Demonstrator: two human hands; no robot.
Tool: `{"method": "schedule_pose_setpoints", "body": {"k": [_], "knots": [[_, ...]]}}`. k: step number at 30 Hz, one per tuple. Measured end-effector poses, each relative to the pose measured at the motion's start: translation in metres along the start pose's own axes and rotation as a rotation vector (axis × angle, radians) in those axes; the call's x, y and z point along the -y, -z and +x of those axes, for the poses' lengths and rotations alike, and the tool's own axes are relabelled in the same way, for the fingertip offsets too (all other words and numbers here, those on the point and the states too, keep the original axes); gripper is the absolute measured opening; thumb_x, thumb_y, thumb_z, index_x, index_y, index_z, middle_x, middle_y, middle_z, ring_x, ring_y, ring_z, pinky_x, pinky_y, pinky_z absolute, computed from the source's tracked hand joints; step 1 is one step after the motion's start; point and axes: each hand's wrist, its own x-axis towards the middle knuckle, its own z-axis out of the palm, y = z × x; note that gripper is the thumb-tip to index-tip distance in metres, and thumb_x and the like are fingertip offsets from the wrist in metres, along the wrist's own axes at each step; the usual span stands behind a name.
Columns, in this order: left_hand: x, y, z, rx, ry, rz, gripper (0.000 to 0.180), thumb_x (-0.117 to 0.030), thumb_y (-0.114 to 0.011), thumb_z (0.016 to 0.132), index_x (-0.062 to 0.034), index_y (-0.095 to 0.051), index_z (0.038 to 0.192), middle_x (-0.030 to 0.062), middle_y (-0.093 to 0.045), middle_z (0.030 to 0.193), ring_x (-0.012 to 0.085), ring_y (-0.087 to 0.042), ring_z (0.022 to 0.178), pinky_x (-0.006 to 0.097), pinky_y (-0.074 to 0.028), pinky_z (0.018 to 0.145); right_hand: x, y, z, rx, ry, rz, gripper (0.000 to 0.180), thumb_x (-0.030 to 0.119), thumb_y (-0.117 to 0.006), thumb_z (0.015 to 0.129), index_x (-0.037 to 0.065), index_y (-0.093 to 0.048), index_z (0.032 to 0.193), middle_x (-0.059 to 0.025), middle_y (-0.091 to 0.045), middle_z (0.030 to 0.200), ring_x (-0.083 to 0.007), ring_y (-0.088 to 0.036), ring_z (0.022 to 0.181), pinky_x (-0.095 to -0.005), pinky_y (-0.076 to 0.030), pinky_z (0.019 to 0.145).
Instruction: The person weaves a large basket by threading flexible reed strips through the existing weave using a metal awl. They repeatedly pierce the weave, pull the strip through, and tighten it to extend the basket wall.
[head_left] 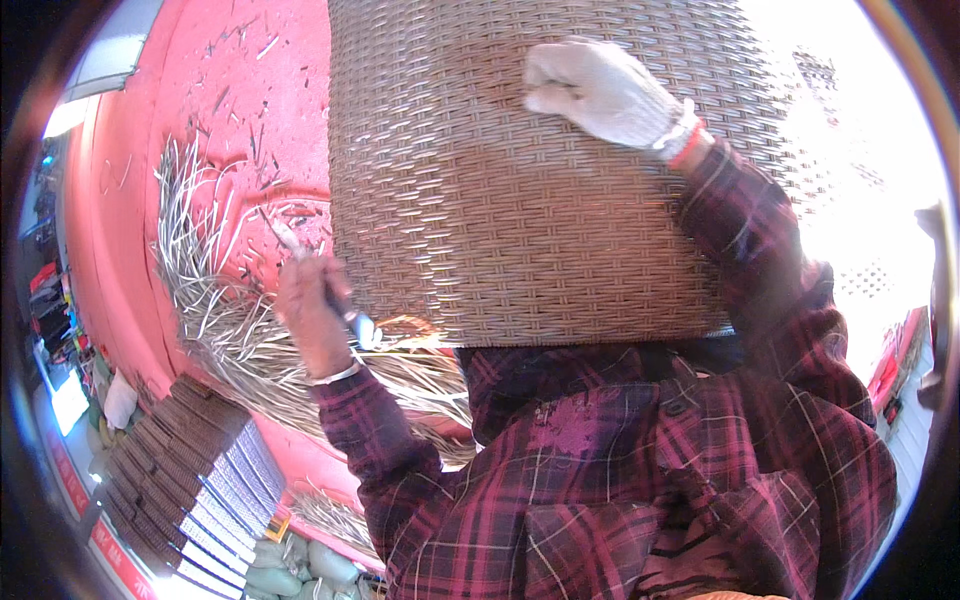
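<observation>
A brown woven wicker panel [560,240] lies in front of me, its near edge against my body. My right hand [605,95], in a white knitted glove, is closed over the upper part of the panel. Whatever its curled fingers hold, if anything, is hidden. To the left of the panel, my bare left hand [315,305] is closed around a dark-handled tool [338,297]. Motion blurs this tool, and its exact kind cannot be made out. Beneath that hand spreads a heap of pale strips [260,335].
Dark scraps litter the red surface [200,60] beside the panel. At the lower left stands a stack of brown woven pieces [175,470], with grey-green sacks [305,565] close by. Strong light washes out the right side.
</observation>
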Motion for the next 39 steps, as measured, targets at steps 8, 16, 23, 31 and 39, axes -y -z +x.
{"method": "schedule_pose_setpoints", "body": {"k": [8, 16, 23, 31, 39], "knots": [[0.046, 0.017, -0.005, -0.051, -0.013, 0.001, 0.027, -0.025, -0.049, 0.099, -0.005, -0.057, 0.082, 0.0001, -0.05, 0.061, 0.0062, -0.043, 0.052, 0.021, -0.031, 0.049, -0.006, -0.002, -0.001, 0.16, -0.035, 0.052, 0.031, 0.042, -0.062, 0.083, 0.014, -0.067, 0.094, -0.0125, -0.065, 0.08, -0.0314, -0.064, 0.081, -0.0404, -0.049, 0.073], [0.037, -0.011, -0.011, -0.002, 0.005, -0.317, 0.022, -0.021, -0.053, 0.098, -0.0043, -0.057, 0.084, 0.0006, -0.053, 0.065, 0.0059, -0.043, 0.051, 0.02, -0.034, 0.046, 0.011, -0.003, 0.01, -0.099, 0.138, 0.113, 0.025, 0.036, -0.063, 0.086, 0.013, -0.07, 0.092, -0.0081, -0.067, 0.078, -0.024, -0.064, 0.069, -0.0362, -0.052, 0.071], [-0.02, -0.138, -0.011, 0.415, 0.171, -0.41, 0.036, -0.004, -0.068, 0.084, 0.0015, -0.054, 0.117, 0.0008, -0.058, 0.075, 0.0039, -0.049, 0.058, 0.017, -0.037, 0.046, 0.021, 0.003, 0.011, -0.011, -0.028, 0.502, 0.027, 0.03, -0.063, 0.088, 0.004, -0.069, 0.086, -0.001, -0.062, 0.07, -0.0117, -0.054, 0.066, -0.0287, -0.046, 0.064], [-0.024, -0.212, 0.024, 0.516, 0.107, -0.646, 0.026, 0.005, -0.066, 0.078, 0.0025, -0.061, 0.103, 0.0047, -0.064, 0.084, 0.0091, -0.059, 0.07, 0.023, -0.047, 0.058, 0.028, 0.012, -0.015, -0.029, 0.079, 0.218, 0.024, 0.025, -0.06, 0.087, 0.002, -0.067, 0.093, -0.0094, -0.062, 0.079, -0.0243, -0.06, 0.073, -0.0329, -0.048, 0.07], [-0.008, -0.238, 0.023, 0.331, -0.19, -0.596, 0.015, 0.001, -0.064, 0.08, 0.0017, -0.065, 0.095, 0.0046, -0.068, 0.085, 0.0116, -0.062, 0.075, 0.029, -0.051, 0.067, 0.011, 0.004, -0.025, -0.051, 0.125, 0.352, 0.025, 0.02, -0.061, 0.087, 0.001, -0.066, 0.103, -0.0113, -0.065, 0.097, -0.0211, -0.061, 0.089, -0.032, -0.048, 0.082]]}}
